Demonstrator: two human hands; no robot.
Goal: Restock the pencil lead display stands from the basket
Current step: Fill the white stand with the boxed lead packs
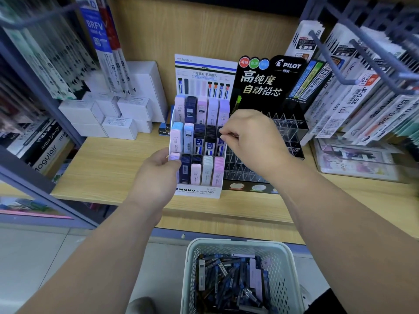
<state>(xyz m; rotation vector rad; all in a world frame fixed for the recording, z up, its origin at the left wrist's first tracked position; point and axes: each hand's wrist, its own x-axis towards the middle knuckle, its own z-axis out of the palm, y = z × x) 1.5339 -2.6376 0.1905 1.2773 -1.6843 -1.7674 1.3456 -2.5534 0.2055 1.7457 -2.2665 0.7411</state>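
A dark lead case (220, 141) is pinched between the thumb and fingertips of the right hand (251, 137), at the last slot on the right in the middle row of the white stand (197, 191). The left side of this stand is gripped by the left hand (156, 175), fingers curled round it, likely so it is not pushed along the shelf (108, 168). The cases are judged to be small, light, hard and smooth, so one could slip; it is best taken by its two flat sides near the top. The thin leads inside could snap if it is dropped. Two stands are seen: the white one and a black stand (272, 82) with clear slots. Three rows of five slots are counted on the white stand. One basket (226, 243) is seen below, and its cases are too many to be counted
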